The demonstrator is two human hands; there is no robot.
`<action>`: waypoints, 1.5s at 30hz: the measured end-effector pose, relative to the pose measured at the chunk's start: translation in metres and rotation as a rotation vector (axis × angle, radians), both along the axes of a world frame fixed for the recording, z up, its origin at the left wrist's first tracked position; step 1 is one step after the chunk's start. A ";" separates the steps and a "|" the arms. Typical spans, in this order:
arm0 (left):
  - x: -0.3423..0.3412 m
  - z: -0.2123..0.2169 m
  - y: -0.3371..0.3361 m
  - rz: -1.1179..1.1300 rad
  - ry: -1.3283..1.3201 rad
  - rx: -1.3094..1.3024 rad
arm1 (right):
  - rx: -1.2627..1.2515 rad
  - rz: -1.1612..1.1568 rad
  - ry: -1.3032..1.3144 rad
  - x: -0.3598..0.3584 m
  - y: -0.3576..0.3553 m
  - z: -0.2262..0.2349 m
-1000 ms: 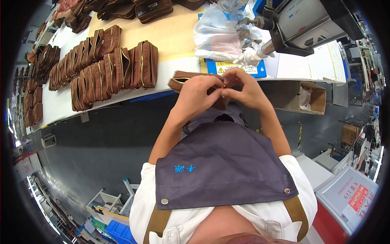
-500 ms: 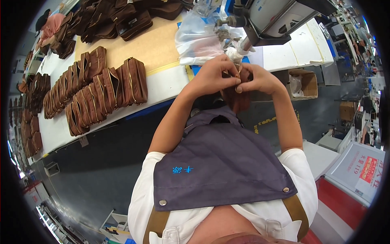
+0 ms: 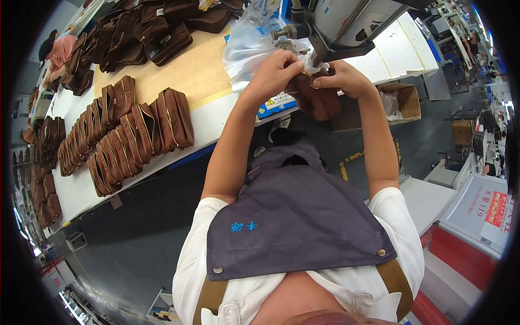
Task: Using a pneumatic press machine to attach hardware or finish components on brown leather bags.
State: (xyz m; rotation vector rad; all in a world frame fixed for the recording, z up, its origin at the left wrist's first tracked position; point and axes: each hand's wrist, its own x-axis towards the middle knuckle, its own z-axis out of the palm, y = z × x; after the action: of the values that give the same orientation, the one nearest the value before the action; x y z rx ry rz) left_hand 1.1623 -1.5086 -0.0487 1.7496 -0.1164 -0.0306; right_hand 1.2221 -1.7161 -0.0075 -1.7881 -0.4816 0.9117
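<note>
A brown zippered pouch (image 3: 320, 102) hangs from both my hands at the table edge, right below the head of a grey and white press-like machine (image 3: 346, 24). My left hand (image 3: 277, 76) grips the pouch's upper left edge, its thumb and fingers pinched together. On the other side, my right hand (image 3: 349, 81) pinches the upper right edge, thumb toward the front. The pouch's top edge reaches up to the white-wrapped tip (image 3: 315, 66) of the machine; exactly how they touch is hidden. Crumpled clear plastic (image 3: 244, 51) lies just left of my left hand.
Two rows of brown pouches (image 3: 127, 127) stand on the white table (image 3: 208, 116) at left. Darker brown bags (image 3: 157, 32) are heaped behind them. An open cardboard box (image 3: 409, 103) stands at right below the table. Another person (image 3: 58, 49) is at far left.
My hands have spread apart and moved up toward the machine tip, with the pouch raised between them. More of the pouch shows now. The view has shifted slightly.
</note>
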 end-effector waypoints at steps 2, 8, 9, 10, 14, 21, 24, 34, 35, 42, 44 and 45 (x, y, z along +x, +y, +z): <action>0.006 0.003 -0.001 -0.006 0.007 -0.001 | 0.022 0.000 0.019 0.002 -0.003 -0.006; 0.008 -0.001 0.004 -0.111 0.234 -0.307 | 0.065 0.011 0.108 0.003 -0.004 -0.012; 0.008 -0.002 0.004 -0.109 0.232 -0.307 | 0.066 0.010 0.109 0.003 -0.004 -0.013; 0.008 -0.001 0.004 -0.109 0.238 -0.307 | 0.067 0.005 0.111 0.003 -0.005 -0.014; 0.007 -0.001 0.004 -0.121 0.234 -0.307 | 0.134 0.003 0.128 0.002 -0.005 -0.022; 0.007 0.001 0.003 -0.096 0.197 -0.295 | 0.223 -0.014 0.164 0.001 -0.003 -0.027; 0.009 0.004 0.004 -0.117 0.208 -0.316 | 0.263 -0.044 0.169 -0.002 -0.003 -0.027; -0.023 -0.011 -0.024 0.048 0.034 -0.263 | -0.534 -0.030 -0.738 -0.061 0.014 0.016; -0.033 -0.003 -0.026 0.047 0.030 -0.190 | -0.474 -0.083 -0.832 -0.063 0.008 0.009; -0.096 -0.037 0.053 0.656 -0.306 0.622 | -0.519 -0.196 -0.505 -0.030 -0.102 0.031; -0.119 -0.049 0.088 0.858 -0.260 0.969 | -0.532 -0.333 -0.640 -0.004 -0.127 0.025; -0.131 -0.059 0.103 0.938 -0.184 1.020 | -0.553 -0.394 -0.684 0.019 -0.138 0.012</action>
State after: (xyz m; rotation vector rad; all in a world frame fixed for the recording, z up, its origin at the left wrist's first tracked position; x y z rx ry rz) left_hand 1.0315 -1.4057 -0.1080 2.6442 0.7086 0.8906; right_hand 1.2408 -1.8542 0.0045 -2.5910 -0.2828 0.1287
